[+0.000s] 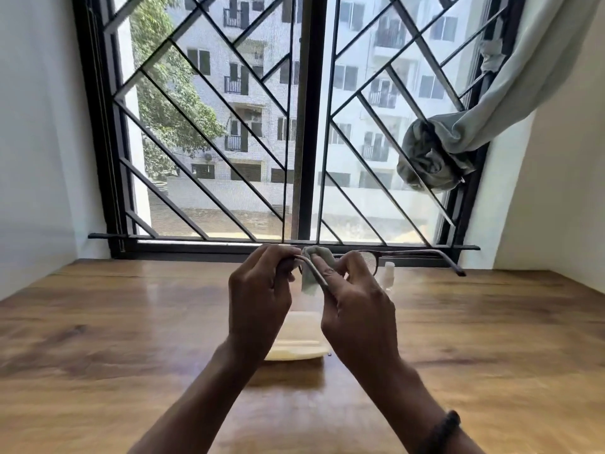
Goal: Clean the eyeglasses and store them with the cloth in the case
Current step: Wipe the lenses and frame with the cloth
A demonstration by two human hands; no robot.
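The eyeglasses [370, 257] are held up in the air between both hands, above the wooden table [491, 339] and in front of the window [304, 126]. The left hand [258, 290] has its fingers curled in and pinched on the frame at its left end, where one arm of the glasses folds back toward the person and runs down past the right thumb. The right hand [357, 303] grips a pale cloth [311, 273], wrapped around the left lens: its thumb presses the cloth on the near side, and the other fingers curl behind it, so the lens itself is hidden. A loose corner of the cloth hangs down between the two hands. Right of the right-hand fingers, the other lens shows bare, and the second arm of the glasses sticks straight out to the right, ending in a bent tip.

Below the hands, partly hidden by the wrists, a cream-coloured case [298, 339] lies on the table; whether it is open or shut I cannot tell. Just beyond the right hand's knuckles a small clear bottle [388, 273] stands on the table. A dark band [440, 432] sits on the right wrist.
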